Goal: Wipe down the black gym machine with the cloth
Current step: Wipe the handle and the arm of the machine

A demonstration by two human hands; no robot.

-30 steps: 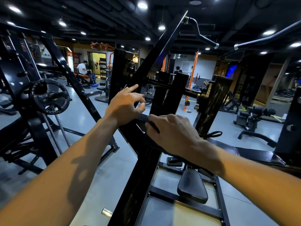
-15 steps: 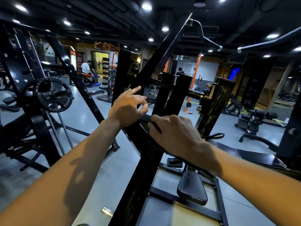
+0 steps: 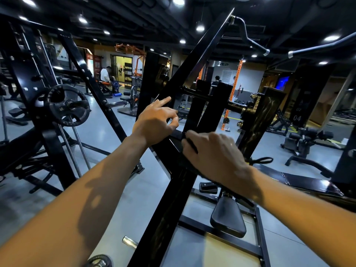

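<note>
The black gym machine [image 3: 173, 199] fills the middle, its slanted beam running from the bottom centre to the top right. My right hand [image 3: 212, 153] lies over the beam with fingers curled on a dark cloth [image 3: 189, 146], which shows only as a fold between the fingers and a strip under the palm. My left hand [image 3: 156, 122] is just left of it against the beam. Its index finger points straight out, and its thumb and other fingers curl toward a dark edge. What they hold is hidden.
The machine's padded seat [image 3: 228, 218] and floor frame lie below my right arm. A plate-loaded rack [image 3: 67, 105] stands to the left and a bench machine [image 3: 306, 143] to the right. Grey floor shows between them. People are by the far wall [image 3: 105, 75].
Both hands keep nearly the same places on the beam. The view has drifted slightly, so the hands sit a little further right in the frame.
</note>
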